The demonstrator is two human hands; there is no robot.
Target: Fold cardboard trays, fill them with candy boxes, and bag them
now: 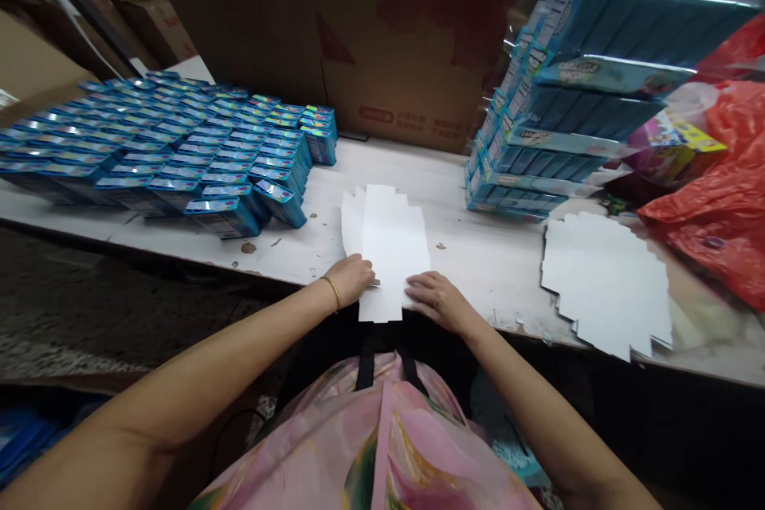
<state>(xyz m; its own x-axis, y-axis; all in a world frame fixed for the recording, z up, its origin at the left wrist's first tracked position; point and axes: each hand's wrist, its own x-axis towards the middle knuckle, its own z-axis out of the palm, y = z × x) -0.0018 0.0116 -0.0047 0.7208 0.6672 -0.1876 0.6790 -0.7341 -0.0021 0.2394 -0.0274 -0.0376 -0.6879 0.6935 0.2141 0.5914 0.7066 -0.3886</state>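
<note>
A flat white die-cut card blank (390,247) lies on the table, with its near end over the table's front edge. My left hand (351,280) rests on the blank's left side, gripping that edge with curled fingers. My right hand (438,302) lies flat on its lower right part, fingers pointing left. A stack of similar white blanks (606,284) sits to the right, apart from both hands. Neither hand touches it.
Rows of blue-and-white boxes (179,161) cover the table's left side. Plastic-wrapped stacked blue packs (553,100) rise at the right. A red plastic bag (711,199) lies at the far right, and a cardboard box (394,40) stands behind the white table (490,259).
</note>
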